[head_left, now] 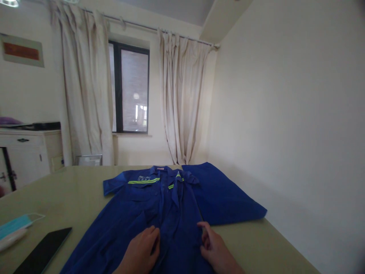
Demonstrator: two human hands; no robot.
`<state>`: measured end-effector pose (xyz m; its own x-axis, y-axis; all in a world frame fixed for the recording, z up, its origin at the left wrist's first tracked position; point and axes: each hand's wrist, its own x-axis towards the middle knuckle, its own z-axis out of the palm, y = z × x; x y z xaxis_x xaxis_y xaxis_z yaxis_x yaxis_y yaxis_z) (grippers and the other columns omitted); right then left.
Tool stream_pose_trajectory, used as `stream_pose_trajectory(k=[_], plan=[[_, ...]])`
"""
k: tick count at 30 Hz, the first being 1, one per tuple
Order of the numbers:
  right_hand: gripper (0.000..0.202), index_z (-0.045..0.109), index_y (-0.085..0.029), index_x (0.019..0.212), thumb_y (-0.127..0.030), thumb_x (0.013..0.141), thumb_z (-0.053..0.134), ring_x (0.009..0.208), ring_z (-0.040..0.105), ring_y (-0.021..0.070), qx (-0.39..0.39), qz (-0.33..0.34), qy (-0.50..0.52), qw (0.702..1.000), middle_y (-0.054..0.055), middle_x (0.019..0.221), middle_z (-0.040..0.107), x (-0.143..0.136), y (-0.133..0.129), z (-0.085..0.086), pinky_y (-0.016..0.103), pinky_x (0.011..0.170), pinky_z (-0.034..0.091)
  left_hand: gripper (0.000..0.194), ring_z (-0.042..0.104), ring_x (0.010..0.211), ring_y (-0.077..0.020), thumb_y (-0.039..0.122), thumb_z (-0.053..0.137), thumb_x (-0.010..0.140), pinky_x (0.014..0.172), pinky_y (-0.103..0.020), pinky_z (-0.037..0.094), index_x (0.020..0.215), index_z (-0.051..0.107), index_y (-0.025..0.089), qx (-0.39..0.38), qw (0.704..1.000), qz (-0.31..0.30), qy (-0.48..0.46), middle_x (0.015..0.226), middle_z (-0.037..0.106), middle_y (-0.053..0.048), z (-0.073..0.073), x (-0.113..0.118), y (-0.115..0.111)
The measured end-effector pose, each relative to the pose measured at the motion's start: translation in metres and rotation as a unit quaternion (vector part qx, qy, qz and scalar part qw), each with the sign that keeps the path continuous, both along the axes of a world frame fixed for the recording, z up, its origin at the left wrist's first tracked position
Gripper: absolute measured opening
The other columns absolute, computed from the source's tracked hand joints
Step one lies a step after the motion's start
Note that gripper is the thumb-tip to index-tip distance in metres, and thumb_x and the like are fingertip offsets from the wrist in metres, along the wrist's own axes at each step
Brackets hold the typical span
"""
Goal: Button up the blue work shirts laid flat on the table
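A dark blue short-sleeved work shirt (137, 213) with yellow-green reflective stripes and white lettering on the chest lies on the table, its collar pointing away from me. The front is unfastened and the right-hand panel is rumpled. My left hand (142, 249) is closed, with curled fingers gripping the cloth near the lower front opening. At the shirt's right side edge, my right hand (215, 247) pinches the cloth between thumb and fingers. Beyond it, a flat blue cloth piece (225, 198) spreads out beside the shirt, partly covered by it.
On the pale green table (71, 186), a black phone-like slab (44, 251), a light blue face mask (15, 225) and a white object (11, 239) lie at the left. A wall (291, 133) stands close on the right. Behind are curtains (185, 95) and a white cabinet (25, 152).
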<state>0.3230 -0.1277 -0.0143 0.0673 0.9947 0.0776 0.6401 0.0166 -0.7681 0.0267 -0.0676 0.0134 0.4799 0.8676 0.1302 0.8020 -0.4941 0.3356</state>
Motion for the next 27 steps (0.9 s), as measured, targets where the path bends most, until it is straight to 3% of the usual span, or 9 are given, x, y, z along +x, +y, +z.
stream_pose_trajectory(k=[3,6,9,12,15,19,23,25,27], plan=[[0.055,0.064,-0.021,0.118,-0.019,0.065,0.054,0.084,0.066,0.0195,0.021,-0.008,0.122,0.992,0.003,0.092,0.065,0.010,0.010,0.019,0.027,0.073,0.051,0.024,0.070,0.087,-0.0191,0.027,0.036,0.099,0.078,-0.029,0.048,0.096,0.060,0.026,-0.034,0.997,0.050,-0.046,0.092,0.073,-0.003,0.000,-0.011,0.005],[0.046,0.066,-0.021,0.115,-0.027,0.070,0.056,0.084,0.065,0.0205,0.080,-0.017,0.172,0.982,0.004,0.093,0.066,0.027,0.011,0.058,0.028,0.072,0.050,0.026,0.068,0.082,-0.0184,0.033,0.037,0.100,0.075,-0.028,0.047,0.093,0.060,0.025,-0.044,0.993,0.037,-0.105,0.087,0.071,-0.002,0.004,-0.025,0.012],[0.041,0.068,-0.022,0.114,-0.031,0.075,0.060,0.084,0.065,0.0208,0.124,0.006,0.129,0.984,0.005,0.095,0.068,0.053,0.002,0.098,0.029,0.073,0.050,0.028,0.065,0.104,-0.0250,0.048,0.052,0.094,0.092,-0.036,0.047,0.106,0.066,0.026,-0.009,0.996,0.016,-0.088,0.111,0.070,-0.007,0.005,-0.036,0.007],[0.039,0.072,-0.025,0.109,-0.026,0.072,0.061,0.078,0.065,0.0206,0.069,0.016,0.015,0.997,0.004,0.090,0.069,0.078,-0.009,0.113,0.029,0.072,0.051,0.054,0.055,0.127,-0.0337,0.059,0.068,0.080,0.106,-0.047,0.042,0.128,0.065,0.032,-0.010,0.999,0.008,-0.038,0.138,0.061,-0.009,-0.006,-0.042,-0.004],[0.038,0.075,-0.026,0.106,-0.024,0.069,0.066,0.093,0.067,0.0251,0.037,-0.030,-0.127,0.991,0.007,0.102,0.071,0.081,-0.020,0.102,0.034,0.087,0.051,0.067,0.048,0.138,-0.0380,0.068,0.066,0.079,0.113,-0.057,0.036,0.138,0.060,0.038,-0.020,1.000,0.001,-0.003,0.150,0.054,-0.009,-0.024,-0.040,-0.014],[0.044,0.068,-0.025,0.128,-0.046,0.090,0.060,0.125,0.058,0.0276,0.024,0.016,-0.156,0.987,0.011,0.133,0.064,0.032,-0.032,0.074,0.038,0.110,0.040,0.083,0.028,0.151,-0.0446,0.078,0.056,0.081,0.118,-0.074,0.013,0.153,0.041,0.040,-0.054,0.997,0.001,0.048,0.165,0.034,-0.008,-0.036,-0.031,-0.024],[0.087,0.046,-0.021,0.153,-0.067,0.082,0.067,0.145,0.039,0.0373,-0.048,0.145,-0.173,0.973,0.017,0.158,0.044,-0.040,-0.029,0.052,0.045,0.120,0.029,0.072,0.021,0.154,-0.0405,0.071,0.041,0.093,0.119,-0.075,0.008,0.157,0.031,0.039,-0.019,0.998,-0.006,0.052,0.168,0.025,-0.005,-0.026,-0.029,-0.013],[0.109,0.034,-0.016,0.159,-0.069,0.073,0.074,0.151,0.026,0.0435,-0.047,0.170,-0.200,0.964,0.021,0.164,0.031,-0.065,-0.014,0.044,0.053,0.123,0.021,0.067,0.022,0.155,-0.0372,0.065,0.038,0.097,0.121,-0.072,0.011,0.157,0.031,0.036,-0.005,0.998,0.003,0.063,0.168,0.025,-0.004,-0.018,-0.034,0.006],[0.109,0.032,-0.013,0.159,-0.064,0.073,0.074,0.151,0.023,0.0454,-0.037,0.166,-0.220,0.961,0.024,0.164,0.028,-0.081,0.010,0.042,0.057,0.123,0.018,0.064,0.024,0.155,-0.0348,0.060,0.036,0.099,0.122,-0.069,0.014,0.157,0.034,0.034,0.006,0.996,0.023,0.082,0.168,0.027,-0.003,-0.010,-0.038,0.028]])
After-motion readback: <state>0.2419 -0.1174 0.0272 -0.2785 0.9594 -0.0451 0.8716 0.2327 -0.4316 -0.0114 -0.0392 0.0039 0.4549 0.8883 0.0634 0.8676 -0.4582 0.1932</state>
